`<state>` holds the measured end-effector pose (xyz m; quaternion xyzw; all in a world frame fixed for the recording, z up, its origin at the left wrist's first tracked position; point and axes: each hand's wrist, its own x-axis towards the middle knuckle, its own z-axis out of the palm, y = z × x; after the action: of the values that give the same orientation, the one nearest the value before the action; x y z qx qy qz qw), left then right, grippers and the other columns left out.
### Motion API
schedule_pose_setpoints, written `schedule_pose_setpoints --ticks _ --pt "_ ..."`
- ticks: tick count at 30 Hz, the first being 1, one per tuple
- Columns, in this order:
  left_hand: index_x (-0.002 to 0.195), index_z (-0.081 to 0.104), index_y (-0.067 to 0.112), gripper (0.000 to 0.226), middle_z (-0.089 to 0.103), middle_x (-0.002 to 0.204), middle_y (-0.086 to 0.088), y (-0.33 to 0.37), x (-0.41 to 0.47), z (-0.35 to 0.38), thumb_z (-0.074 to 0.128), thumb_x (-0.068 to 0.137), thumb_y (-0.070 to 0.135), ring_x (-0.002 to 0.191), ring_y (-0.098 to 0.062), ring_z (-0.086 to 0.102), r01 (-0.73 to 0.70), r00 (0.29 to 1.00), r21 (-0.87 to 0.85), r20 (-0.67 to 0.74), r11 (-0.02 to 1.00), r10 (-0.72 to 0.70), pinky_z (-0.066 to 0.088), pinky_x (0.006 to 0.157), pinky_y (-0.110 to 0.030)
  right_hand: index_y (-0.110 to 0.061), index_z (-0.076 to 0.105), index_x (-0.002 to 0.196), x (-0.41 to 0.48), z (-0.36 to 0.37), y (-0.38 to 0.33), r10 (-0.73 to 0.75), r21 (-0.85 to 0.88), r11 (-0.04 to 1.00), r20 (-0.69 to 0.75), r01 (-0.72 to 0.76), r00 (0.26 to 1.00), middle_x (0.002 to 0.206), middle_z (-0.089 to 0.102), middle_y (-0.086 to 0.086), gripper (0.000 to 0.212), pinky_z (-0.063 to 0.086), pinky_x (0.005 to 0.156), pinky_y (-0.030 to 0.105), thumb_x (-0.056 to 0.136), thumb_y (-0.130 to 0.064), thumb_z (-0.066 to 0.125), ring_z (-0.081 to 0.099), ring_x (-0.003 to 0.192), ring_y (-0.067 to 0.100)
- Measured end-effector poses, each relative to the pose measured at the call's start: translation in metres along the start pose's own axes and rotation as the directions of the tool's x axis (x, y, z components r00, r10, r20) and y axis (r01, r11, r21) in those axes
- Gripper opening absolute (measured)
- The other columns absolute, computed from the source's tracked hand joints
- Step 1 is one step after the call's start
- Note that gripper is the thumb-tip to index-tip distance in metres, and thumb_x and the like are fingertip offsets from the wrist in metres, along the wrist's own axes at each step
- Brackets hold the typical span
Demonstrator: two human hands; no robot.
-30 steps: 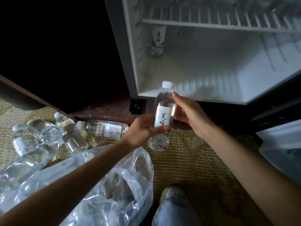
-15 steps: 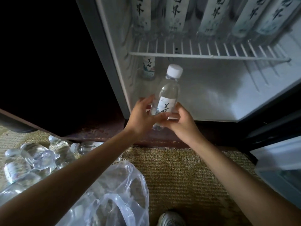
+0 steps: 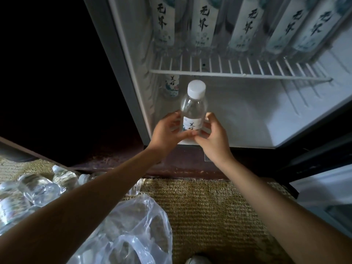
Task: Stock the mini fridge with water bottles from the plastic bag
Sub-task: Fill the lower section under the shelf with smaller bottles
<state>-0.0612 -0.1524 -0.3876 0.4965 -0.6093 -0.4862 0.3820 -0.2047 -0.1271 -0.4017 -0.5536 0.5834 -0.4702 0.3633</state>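
Observation:
A clear water bottle (image 3: pixel 194 109) with a white cap and white label stands upright at the front lip of the open mini fridge (image 3: pixel 247 115). My left hand (image 3: pixel 166 133) grips its left side and my right hand (image 3: pixel 214 136) grips its right side, fingers curled round the lower body. One small bottle (image 3: pixel 172 86) stands at the back left of the lower compartment. Several tall labelled bottles (image 3: pixel 202 23) line the wire shelf (image 3: pixel 238 74) above. The clear plastic bag (image 3: pixel 131 233) lies crumpled on the mat at the bottom left.
Several loose water bottles (image 3: pixel 38 189) lie on the woven mat (image 3: pixel 209 210) at the far left. The fridge door (image 3: pixel 327 195) hangs open at the right. A dark cabinet recess fills the left. A shoe tip (image 3: pixel 198 261) shows at the bottom edge.
The bottle has gone from low above the mat up and forward to the fridge's lower compartment opening. My right hand has closed round it. The view has tilted up and nearer the fridge.

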Motion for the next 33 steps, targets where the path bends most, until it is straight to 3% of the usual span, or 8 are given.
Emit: schedule_pose_setpoints --ticks 6,9,13,17,20,27,29,33 --pt "0.124 0.057 0.004 0.063 0.066 0.114 -0.005 -0.005 -0.004 0.010 0.083 0.068 0.019 0.105 -0.008 0.063 0.001 0.973 -0.038 -0.229 0.999 -0.009 0.049 0.090 -0.014 -0.016 0.053 0.122 0.008 0.013 0.008 -0.020 -0.001 1.000 -0.036 0.020 0.999 0.114 0.060 -0.018 0.050 0.054 0.093 0.037 0.078 -0.015 0.075 0.059 0.111 0.004" --pt "0.118 0.058 0.009 0.059 0.065 0.112 -0.002 -0.006 0.004 0.019 0.085 0.067 0.024 0.103 -0.010 0.062 0.001 0.937 -0.066 -0.348 0.998 -0.024 0.052 0.088 -0.018 -0.015 0.054 0.122 0.021 0.012 0.011 -0.003 0.026 1.000 -0.043 0.004 0.999 0.116 0.063 -0.007 0.049 0.053 0.093 0.030 0.078 -0.011 0.075 0.059 0.110 0.005" --pt "0.101 0.060 0.016 0.046 0.066 0.089 0.004 -0.010 0.026 0.028 0.085 0.066 0.034 0.081 -0.006 0.062 0.096 0.872 -0.139 -0.467 0.986 -0.150 0.049 0.073 -0.015 -0.013 0.055 0.120 0.050 0.019 0.012 -0.005 0.006 1.000 -0.122 0.006 0.993 0.110 0.065 -0.005 0.045 0.051 0.089 0.019 0.079 -0.007 0.073 0.062 0.107 0.011" --pt "0.089 0.059 0.013 0.034 0.061 0.074 0.010 -0.009 0.054 0.031 0.081 0.071 0.033 0.065 0.002 0.055 0.152 0.871 -0.224 -0.430 0.963 -0.238 0.040 0.058 -0.002 -0.007 0.056 0.122 0.076 0.023 0.012 -0.064 -0.050 0.997 -0.160 0.057 0.985 0.108 0.065 -0.005 0.041 0.046 0.077 0.005 0.083 -0.009 0.069 0.062 0.102 0.007" --pt "0.088 0.061 0.015 0.028 0.065 0.079 0.008 -0.011 0.072 0.028 0.076 0.076 0.035 0.072 -0.005 0.059 0.198 0.884 -0.218 -0.382 0.956 -0.271 0.043 0.065 -0.010 -0.007 0.057 0.124 0.091 0.026 0.011 -0.043 -0.087 0.996 -0.168 0.028 0.985 0.110 0.067 -0.001 0.041 0.041 0.070 -0.001 0.084 -0.008 0.067 0.061 0.100 0.006" --pt "0.099 0.062 0.019 0.011 0.068 0.102 -0.005 -0.026 0.088 0.025 0.054 0.094 0.025 0.094 -0.024 0.063 0.216 0.901 -0.151 -0.349 0.965 -0.256 0.052 0.089 -0.039 -0.009 0.059 0.116 0.111 0.022 0.015 0.024 -0.045 0.998 -0.139 -0.031 0.990 0.107 0.069 0.005 0.049 0.054 0.087 0.036 0.071 -0.022 0.073 0.066 0.100 0.017" --pt "0.096 0.061 0.023 0.014 0.067 0.107 -0.008 -0.027 0.092 0.024 0.051 0.093 0.014 0.100 -0.028 0.062 0.202 0.899 -0.170 -0.359 0.965 -0.251 0.051 0.091 -0.045 -0.011 0.060 0.116 0.118 0.019 0.014 0.043 -0.051 0.997 -0.129 -0.050 0.991 0.110 0.069 0.004 0.046 0.054 0.088 0.038 0.073 -0.019 0.072 0.065 0.102 0.017" --pt "0.099 0.065 0.020 0.030 0.068 0.107 -0.009 -0.021 0.099 0.024 0.048 0.085 0.000 0.102 -0.029 0.062 0.200 0.874 -0.163 -0.415 0.966 -0.251 0.050 0.092 -0.040 -0.009 0.060 0.115 0.134 0.018 0.013 0.063 -0.088 0.993 -0.100 -0.072 0.993 0.113 0.066 0.012 0.043 0.053 0.090 0.040 0.074 -0.017 0.073 0.065 0.102 0.022"
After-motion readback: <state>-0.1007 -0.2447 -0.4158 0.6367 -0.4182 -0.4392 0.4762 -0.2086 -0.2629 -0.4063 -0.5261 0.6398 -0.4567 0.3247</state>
